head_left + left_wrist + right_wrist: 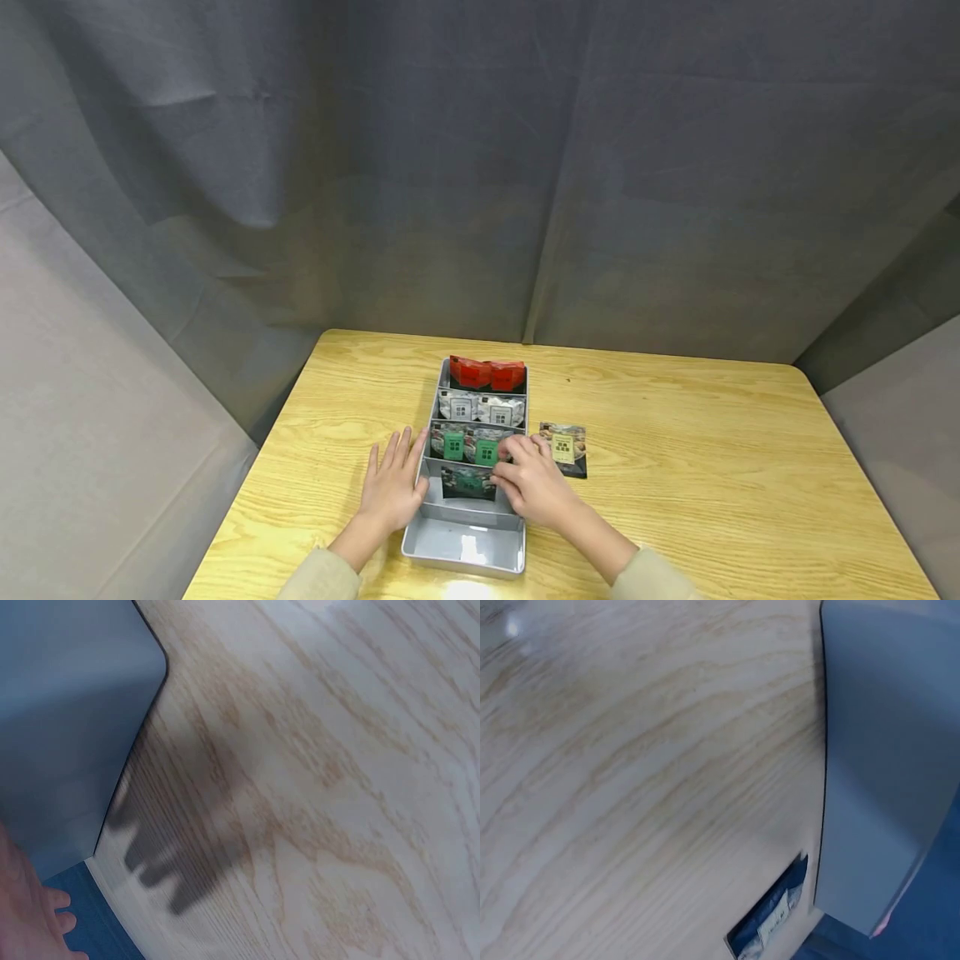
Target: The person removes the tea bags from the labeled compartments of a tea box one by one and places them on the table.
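Note:
In the head view a grey divided tray (pixel 465 546) stands on the table. My left hand (pixel 392 492) lies with straight fingers along the tray's left side. Over the tray's right edge is my right hand (pixel 534 482), its thumb and index finger bent at the right edge of a dark green packet (pixel 468 482) in the fourth compartment. Behind that stand two green-label packets (pixel 453 445), partly covered by the right fingers. Farther back are white packets (pixel 459 407) and red packets (pixel 471 373). In the left wrist view, fingers (pixel 60 922) show at the lower left corner.
A dark packet with a yellow label (pixel 562 448) lies flat on the wooden table (pixel 697 467), right of the tray. The front compartment holds no packets. Grey curtains (pixel 450 167) hang behind and at both sides.

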Motion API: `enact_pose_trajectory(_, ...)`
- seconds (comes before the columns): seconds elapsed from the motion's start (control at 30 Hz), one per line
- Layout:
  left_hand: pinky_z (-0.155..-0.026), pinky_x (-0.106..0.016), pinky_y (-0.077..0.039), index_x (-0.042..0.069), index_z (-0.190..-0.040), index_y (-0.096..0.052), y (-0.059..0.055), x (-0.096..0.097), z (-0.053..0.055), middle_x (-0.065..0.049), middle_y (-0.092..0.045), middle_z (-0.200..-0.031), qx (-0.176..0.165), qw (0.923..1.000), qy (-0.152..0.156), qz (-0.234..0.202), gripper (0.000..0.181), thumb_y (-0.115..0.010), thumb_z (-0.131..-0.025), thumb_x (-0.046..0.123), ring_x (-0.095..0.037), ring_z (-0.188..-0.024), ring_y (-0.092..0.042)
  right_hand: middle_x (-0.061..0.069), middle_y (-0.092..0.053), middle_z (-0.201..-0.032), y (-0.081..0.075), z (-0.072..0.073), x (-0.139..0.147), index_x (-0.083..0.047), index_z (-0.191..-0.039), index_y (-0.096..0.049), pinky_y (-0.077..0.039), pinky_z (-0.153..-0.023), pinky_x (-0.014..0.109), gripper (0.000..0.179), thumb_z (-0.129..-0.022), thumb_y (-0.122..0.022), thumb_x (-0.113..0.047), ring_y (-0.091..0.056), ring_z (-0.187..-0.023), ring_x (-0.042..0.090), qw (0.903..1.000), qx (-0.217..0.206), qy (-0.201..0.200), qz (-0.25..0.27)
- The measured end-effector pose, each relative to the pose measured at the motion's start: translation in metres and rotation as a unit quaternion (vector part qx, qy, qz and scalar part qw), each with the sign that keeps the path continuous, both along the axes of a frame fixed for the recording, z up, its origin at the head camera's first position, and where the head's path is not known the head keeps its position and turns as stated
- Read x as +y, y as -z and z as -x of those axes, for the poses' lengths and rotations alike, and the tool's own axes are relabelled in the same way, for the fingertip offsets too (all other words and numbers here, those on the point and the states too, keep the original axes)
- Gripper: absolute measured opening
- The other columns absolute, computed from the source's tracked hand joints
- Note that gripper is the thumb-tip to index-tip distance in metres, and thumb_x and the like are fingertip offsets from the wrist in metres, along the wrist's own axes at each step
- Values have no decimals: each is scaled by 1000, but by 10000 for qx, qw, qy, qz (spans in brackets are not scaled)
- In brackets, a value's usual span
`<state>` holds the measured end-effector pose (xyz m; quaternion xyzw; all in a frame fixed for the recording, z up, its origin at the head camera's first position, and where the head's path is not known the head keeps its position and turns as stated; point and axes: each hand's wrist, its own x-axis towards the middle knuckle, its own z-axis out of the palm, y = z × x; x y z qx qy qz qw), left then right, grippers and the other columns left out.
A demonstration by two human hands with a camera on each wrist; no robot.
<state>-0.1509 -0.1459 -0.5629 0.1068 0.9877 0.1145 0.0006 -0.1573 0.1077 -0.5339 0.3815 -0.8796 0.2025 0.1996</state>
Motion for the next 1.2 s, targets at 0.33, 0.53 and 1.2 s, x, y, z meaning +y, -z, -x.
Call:
enact_pose_trajectory(0.33, -110, -54, -3, 19, -147, -20, 1, -1, 1, -13, -24, -149, 65, 10000, -12, -17, 67, -47, -87, 32, -31, -138, -16, -2, -53, -93, -25, 2, 17, -20, -75, -65, -37, -83, 47, 4, -77, -69, -19, -49, -89, 17, 9986, 391, 32, 359)
enact_pose_trajectory(0.53, -110, -53, -3, 20, -147, -17, 0, 0, -1, -13, -23, -149, 12, 10000, -6, 35, 67, -46, -88, 33, -31, -138, -15, 2, -55, -92, -36, 4, 35, -15, -75, -64, -33, -80, 46, 21, -89, -54, -26, -50, -88, 21, 9935, 688, 103, 900)
enact_pose_trajectory(1.2, -110, -53, -3, 22, -148, -14, 0, 0, 0, -12, -21, -150, -44, 10000, -12, -5, 68, -46, -88, 32, -30, -138, -13, 9, -55, -93, -22, 5, 147, -7, -79, -65, -27, -86, 59, 10, -76, -66, 2, -47, -93, 31, 9785, 66, 1541, 1366)
